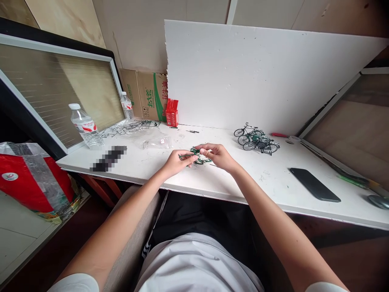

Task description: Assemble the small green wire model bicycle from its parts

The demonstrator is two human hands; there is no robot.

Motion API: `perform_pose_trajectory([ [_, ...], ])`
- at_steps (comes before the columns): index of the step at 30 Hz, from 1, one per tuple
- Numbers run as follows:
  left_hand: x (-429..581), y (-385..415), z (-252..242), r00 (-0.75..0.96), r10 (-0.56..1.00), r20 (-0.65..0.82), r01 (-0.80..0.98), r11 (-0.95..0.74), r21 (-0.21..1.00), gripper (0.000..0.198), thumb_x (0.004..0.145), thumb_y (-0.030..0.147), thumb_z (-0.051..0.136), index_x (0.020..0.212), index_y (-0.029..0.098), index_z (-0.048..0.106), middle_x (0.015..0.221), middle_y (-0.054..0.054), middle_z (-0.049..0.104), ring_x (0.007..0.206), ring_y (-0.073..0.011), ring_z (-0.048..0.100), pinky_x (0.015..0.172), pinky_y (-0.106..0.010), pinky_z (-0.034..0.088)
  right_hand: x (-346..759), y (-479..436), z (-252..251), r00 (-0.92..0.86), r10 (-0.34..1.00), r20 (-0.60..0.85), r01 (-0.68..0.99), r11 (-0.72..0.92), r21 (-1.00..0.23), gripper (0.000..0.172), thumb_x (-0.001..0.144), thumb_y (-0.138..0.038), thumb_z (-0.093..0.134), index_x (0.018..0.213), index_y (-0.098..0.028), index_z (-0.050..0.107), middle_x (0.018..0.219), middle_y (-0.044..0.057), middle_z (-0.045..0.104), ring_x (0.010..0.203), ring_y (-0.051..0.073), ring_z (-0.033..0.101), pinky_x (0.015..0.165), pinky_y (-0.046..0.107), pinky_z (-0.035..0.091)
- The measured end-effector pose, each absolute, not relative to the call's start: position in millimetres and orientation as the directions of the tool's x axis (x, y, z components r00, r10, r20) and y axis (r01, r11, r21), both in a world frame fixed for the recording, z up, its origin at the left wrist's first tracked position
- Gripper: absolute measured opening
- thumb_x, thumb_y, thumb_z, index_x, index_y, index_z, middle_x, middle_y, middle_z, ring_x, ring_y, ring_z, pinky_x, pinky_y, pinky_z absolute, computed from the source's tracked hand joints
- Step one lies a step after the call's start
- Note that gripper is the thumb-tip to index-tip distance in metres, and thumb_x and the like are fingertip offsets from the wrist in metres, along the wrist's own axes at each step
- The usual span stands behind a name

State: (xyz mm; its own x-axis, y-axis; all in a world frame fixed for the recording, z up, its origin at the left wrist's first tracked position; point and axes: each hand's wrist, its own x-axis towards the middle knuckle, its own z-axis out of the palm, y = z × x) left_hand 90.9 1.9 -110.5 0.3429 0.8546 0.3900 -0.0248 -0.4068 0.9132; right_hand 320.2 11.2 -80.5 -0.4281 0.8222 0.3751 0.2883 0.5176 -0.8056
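Close together over the white table, both my hands are at a small green piece with thin bars, which looks like part of a model bicycle. My left hand is closed on it from the left, fingers pinched. From the right, my right hand pinches at its upper side; whatever lies between those fingertips is too small to make out. Several more small green and dark parts lie just beneath the hands. Off to the right, several model bicycles stand close together, dark and green.
At the back left are thin black part frames, a clear plastic bag, a red box and a cardboard carton. Water bottles stand by the left panel. A black phone lies right, near the table's front edge.
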Motion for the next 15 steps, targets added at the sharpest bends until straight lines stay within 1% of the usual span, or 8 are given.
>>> perform_pose_trajectory([
  [2,94.5,-4.5,-107.0,0.363,0.845,0.392,0.005,-0.422,0.906,0.040,0.084,0.055,0.085,0.086,0.015,0.083,0.074,-0.006,0.070,0.065,-0.0179,0.063,0.064,-0.030,0.049,315.0,-0.3,-76.0,-0.427,0.818,0.386,0.272,0.523,-0.807,0.044,0.100,-0.060,0.069,0.117,-0.022,0.083,0.123,0.010,0.079,0.108,0.026,0.073,0.089,0.038,0.057],
  [4,97.6,-9.2,-105.7,0.356,0.849,0.391,0.022,-0.426,0.905,0.039,0.084,0.054,0.086,0.086,0.015,0.084,0.075,-0.007,0.072,0.066,-0.0188,0.063,0.063,-0.030,0.049,310.9,-9.0,-74.1,-0.415,0.816,0.403,0.300,0.541,-0.785,0.042,0.101,-0.060,0.068,0.113,-0.022,0.082,0.119,0.010,0.080,0.103,0.025,0.072,0.084,0.037,0.056],
  [7,100.5,-12.1,-105.7,0.356,0.850,0.388,0.067,-0.438,0.897,0.038,0.084,0.053,0.085,0.086,0.015,0.085,0.077,-0.007,0.074,0.067,-0.0194,0.063,0.063,-0.030,0.049,309.1,-17.6,-73.1,-0.417,0.792,0.446,0.386,0.598,-0.702,0.040,0.104,-0.060,0.063,0.105,-0.023,0.079,0.113,0.010,0.079,0.100,0.025,0.070,0.082,0.037,0.054],
  [11,102.4,-12.6,-103.7,0.378,0.833,0.403,0.111,-0.473,0.874,0.036,0.088,0.051,0.081,0.081,0.015,0.083,0.074,-0.006,0.072,0.069,-0.0190,0.063,0.065,-0.030,0.049,312.2,-23.8,-73.6,-0.457,0.733,0.504,0.462,0.679,-0.570,0.036,0.109,-0.056,0.056,0.107,-0.024,0.074,0.105,0.011,0.075,0.101,0.026,0.066,0.086,0.039,0.052],
  [13,100.5,-12.3,-99.8,0.408,0.828,0.386,0.115,-0.466,0.877,0.033,0.088,0.049,0.082,0.084,0.016,0.084,0.078,-0.007,0.074,0.072,-0.0203,0.066,0.068,-0.031,0.050,314.8,-25.0,-74.5,-0.460,0.726,0.511,0.466,0.688,-0.557,0.035,0.109,-0.055,0.055,0.107,-0.024,0.072,0.104,0.011,0.074,0.100,0.026,0.065,0.085,0.038,0.052],
  [15,95.0,-10.9,-94.1,0.444,0.826,0.347,0.095,-0.428,0.899,0.032,0.082,0.046,0.088,0.095,0.017,0.086,0.087,-0.009,0.078,0.079,-0.0232,0.070,0.072,-0.032,0.052,318.0,-24.9,-75.0,-0.441,0.745,0.500,0.452,0.666,-0.594,0.036,0.109,-0.056,0.055,0.107,-0.023,0.070,0.105,0.010,0.073,0.097,0.025,0.065,0.083,0.037,0.052],
])
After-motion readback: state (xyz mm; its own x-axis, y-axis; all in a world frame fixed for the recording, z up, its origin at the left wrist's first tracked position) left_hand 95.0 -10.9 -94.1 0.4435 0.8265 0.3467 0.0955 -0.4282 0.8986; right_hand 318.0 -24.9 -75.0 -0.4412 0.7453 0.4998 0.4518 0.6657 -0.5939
